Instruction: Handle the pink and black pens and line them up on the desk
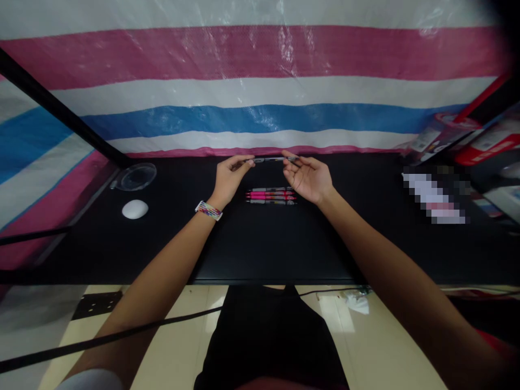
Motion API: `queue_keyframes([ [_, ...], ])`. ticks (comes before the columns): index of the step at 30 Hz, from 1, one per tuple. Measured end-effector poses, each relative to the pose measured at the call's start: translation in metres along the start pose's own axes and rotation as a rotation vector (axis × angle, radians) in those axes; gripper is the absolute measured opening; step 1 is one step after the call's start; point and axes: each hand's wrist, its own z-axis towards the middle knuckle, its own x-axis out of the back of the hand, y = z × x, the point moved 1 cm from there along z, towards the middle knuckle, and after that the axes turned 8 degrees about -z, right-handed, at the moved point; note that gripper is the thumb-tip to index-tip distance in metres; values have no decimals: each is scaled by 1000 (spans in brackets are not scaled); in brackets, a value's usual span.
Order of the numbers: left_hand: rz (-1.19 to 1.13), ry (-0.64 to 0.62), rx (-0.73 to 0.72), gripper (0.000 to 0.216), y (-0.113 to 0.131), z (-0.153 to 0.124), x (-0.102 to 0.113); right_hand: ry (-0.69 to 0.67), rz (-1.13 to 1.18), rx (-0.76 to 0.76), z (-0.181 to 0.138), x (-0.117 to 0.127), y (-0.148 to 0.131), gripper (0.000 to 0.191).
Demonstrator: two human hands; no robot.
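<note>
Both my hands hold one grey pen [271, 160] level above the black table [260, 244]. My left hand [230, 176], with a beaded band at the wrist, pinches the pen's left end. My right hand [309, 177] pinches its right end, palm turned up. Just below the held pen, three pens [271, 195] lie side by side on the table, pink and grey, pointing left to right.
A white oval object [135, 209] and a clear round dish [138, 176] sit at the table's left. Red and white boxes [483, 143] stand at the right. A striped pink, white and blue tarp [260, 81] backs the table. A black cable [122, 336] crosses the floor.
</note>
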Motion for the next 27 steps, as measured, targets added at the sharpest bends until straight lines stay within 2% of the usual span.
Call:
queue_keyframes([
  [6,-43,-32,22,21,-1,-1,-2,71,-51,3,5,2,4,24],
  [13,-107,-12,24,17,-1,-2,-5,76,-139,49,1,0,-1,38],
  [19,-80,-24,39,17,-1,-2,-6,103,-110,29,7,4,8,30],
  [24,-80,-34,25,17,-4,-1,-5,96,-132,74,2,1,1,36],
  [27,-97,-29,17,17,-5,-1,-4,83,-62,36,-1,-2,-2,36],
])
